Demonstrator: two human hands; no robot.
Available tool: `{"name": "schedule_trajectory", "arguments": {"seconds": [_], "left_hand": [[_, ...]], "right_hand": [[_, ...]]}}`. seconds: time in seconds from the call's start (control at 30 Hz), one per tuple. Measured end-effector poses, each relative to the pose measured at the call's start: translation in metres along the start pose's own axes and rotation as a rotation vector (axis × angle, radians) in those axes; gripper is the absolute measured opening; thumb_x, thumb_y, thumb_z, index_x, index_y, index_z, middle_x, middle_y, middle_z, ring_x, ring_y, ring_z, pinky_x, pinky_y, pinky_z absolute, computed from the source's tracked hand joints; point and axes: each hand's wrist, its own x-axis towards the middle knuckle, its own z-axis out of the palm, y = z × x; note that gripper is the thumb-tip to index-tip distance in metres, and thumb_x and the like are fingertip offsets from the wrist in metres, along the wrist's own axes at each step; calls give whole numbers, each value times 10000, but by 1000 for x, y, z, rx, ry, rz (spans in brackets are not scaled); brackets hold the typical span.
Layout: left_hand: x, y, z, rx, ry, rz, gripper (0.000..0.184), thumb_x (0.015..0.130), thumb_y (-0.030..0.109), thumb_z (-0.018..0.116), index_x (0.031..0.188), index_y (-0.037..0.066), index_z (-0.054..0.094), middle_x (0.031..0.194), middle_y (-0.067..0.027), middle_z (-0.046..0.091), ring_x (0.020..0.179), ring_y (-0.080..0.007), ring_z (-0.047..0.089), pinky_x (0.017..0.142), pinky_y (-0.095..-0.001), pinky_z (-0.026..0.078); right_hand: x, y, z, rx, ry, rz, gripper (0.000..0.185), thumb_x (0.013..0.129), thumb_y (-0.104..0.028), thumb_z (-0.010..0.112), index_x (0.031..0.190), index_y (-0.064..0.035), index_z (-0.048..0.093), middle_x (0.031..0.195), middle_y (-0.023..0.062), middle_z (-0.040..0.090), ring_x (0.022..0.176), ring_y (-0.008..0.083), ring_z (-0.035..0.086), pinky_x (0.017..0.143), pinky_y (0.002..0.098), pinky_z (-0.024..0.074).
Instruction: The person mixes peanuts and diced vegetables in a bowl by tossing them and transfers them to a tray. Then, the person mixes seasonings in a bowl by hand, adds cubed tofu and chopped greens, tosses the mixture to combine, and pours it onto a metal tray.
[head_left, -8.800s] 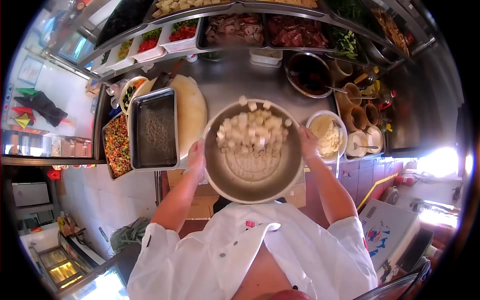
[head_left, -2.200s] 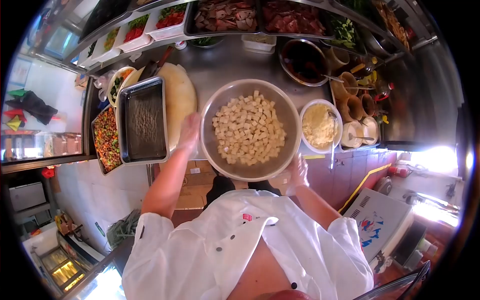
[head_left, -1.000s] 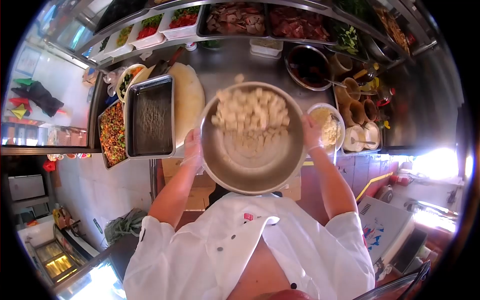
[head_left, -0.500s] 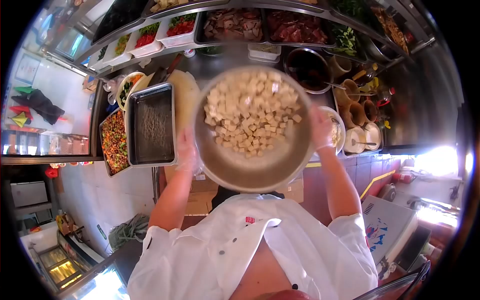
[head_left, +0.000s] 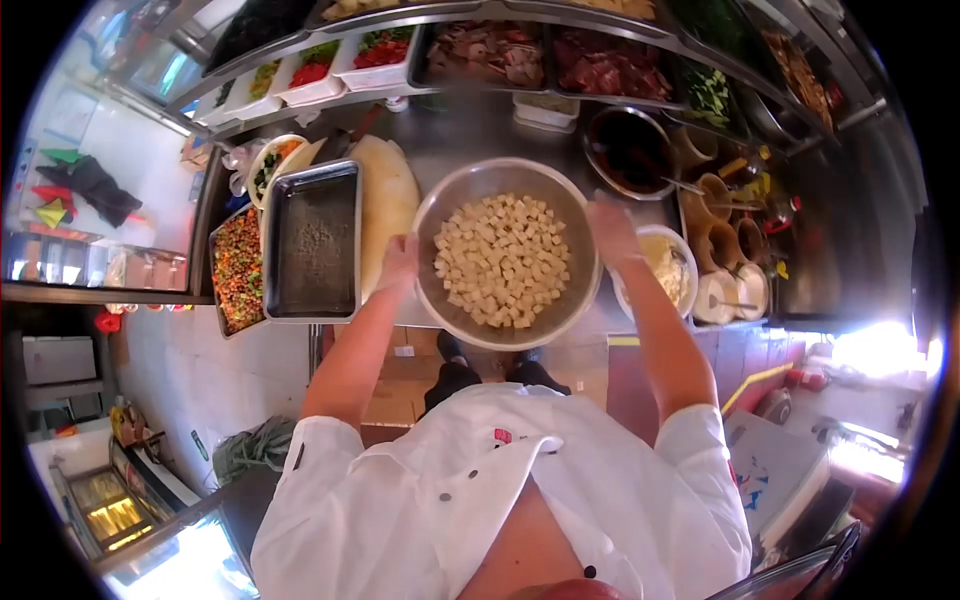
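A wide steel bowl (head_left: 450,318) is held near the counter's front edge, between my two hands. Pale cubes (head_left: 500,258) lie spread over its bottom. My left hand (head_left: 398,262), in a clear glove, grips the bowl's left rim. On the upper right rim is my right hand (head_left: 614,232), also gloved and slightly blurred, with its fingers closed around the edge. Just beyond my right forearm stands a white bowl of pale yellow crumbly food (head_left: 672,275), partly covered by that arm.
Left on the counter are a dark metal tray (head_left: 312,240), a tray of diced vegetables (head_left: 238,270) and a round board (head_left: 385,190). A bowl of dark liquid (head_left: 630,150) stands behind, with brown pots (head_left: 722,240) at right. Meat trays (head_left: 485,52) line the shelf.
The bowl has come down from its raised, tilted position and looks smaller and more level. The cubes, blurred and heaped towards the far side before, now rest on the bottom. Both hands came down with it.
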Motion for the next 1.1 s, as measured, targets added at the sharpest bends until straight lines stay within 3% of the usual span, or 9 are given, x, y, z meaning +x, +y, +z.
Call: {"name": "schedule_trajectory", "arguments": {"seconds": [0.13, 0.23, 0.3, 0.37, 0.43, 0.53, 0.77, 0.97, 1.1], "left_hand": [[-36, -41, -27, 232, -32, 467, 406, 992, 358, 531, 1189, 4, 562, 1088, -196, 636, 1002, -366, 636, 881, -446, 491], [-80, -41, -54, 95, 5, 393, 384, 958, 301, 644, 1200, 20, 548, 1086, -170, 623, 1002, -332, 622, 886, -411, 505], [-88, -42, -77, 57, 80, 365, 385, 953, 290, 665, 1206, 26, 542, 1058, -155, 628, 979, -302, 619, 873, -385, 508], [-88, -51, -94, -81, 62, 372, 397, 939, 268, 689, 1219, 28, 541, 1019, -131, 638, 923, -244, 632, 824, -358, 521], [-64, -43, -120, -181, 78, 263, 422, 923, 252, 699, 1225, -1, 547, 1031, -142, 637, 916, -255, 637, 818, -373, 529], [-1, -35, -180, -10, 216, 275, 464, 905, 272, 707, 1231, -29, 569, 1108, -193, 661, 1010, -302, 664, 881, -390, 534], [271, -11, -331, 138, 382, 188, 484, 890, 448, 647, 1097, 10, 658, 1013, -214, 691, 986, -369, 662, 850, -450, 503], [413, 52, -340, -901, 123, -73, 292, 926, 326, 677, 969, 48, 598, 843, -86, 596, 724, -190, 612, 674, -301, 560], [442, 67, -305, -1004, 146, -99, 163, 896, 203, 663, 977, 67, 625, 843, -78, 618, 731, -193, 611, 677, -314, 545]], "right_hand": [[22, -128, -142, 364, 102, -36, 350, 999, -252, 582, 1289, -64, 640, 1093, 163, 685, 970, 274, 653, 871, 365, 514], [12, -165, -187, 731, 99, 212, 305, 994, -213, 608, 1199, 1, 682, 1076, 112, 697, 913, 183, 657, 802, 326, 530], [-10, -139, -45, 992, 415, 192, 391, 983, -214, 580, 1318, -15, 606, 1187, 166, 661, 1105, 238, 630, 949, 364, 505], [-35, -156, -10, -119, -504, 94, 475, 923, -265, 622, 1337, -37, 585, 1316, 211, 598, 1234, 335, 570, 1048, 426, 456], [-75, -100, 77, -36, -189, -277, 494, 872, -294, 650, 1303, -57, 612, 1391, 222, 542, 1307, 410, 493, 1113, 464, 388], [-75, -129, 66, 249, -309, -10, 460, 896, -299, 618, 1295, -70, 617, 1414, 201, 531, 1325, 392, 484, 1144, 443, 353], [-81, -133, 124, 286, -194, 444, 373, 916, -322, 645, 1175, -56, 686, 1102, 119, 704, 1008, 211, 660, 875, 361, 518], [-111, -184, 156, 73, -28, 520, 354, 935, -318, 666, 1186, -68, 682, 981, 77, 717, 914, 190, 660, 806, 343, 526], [-104, -246, 140, 354, -25, 608, 332, 941, -274, 674, 1192, -56, 675, 947, 61, 709, 845, 175, 653, 756, 324, 527]]}}
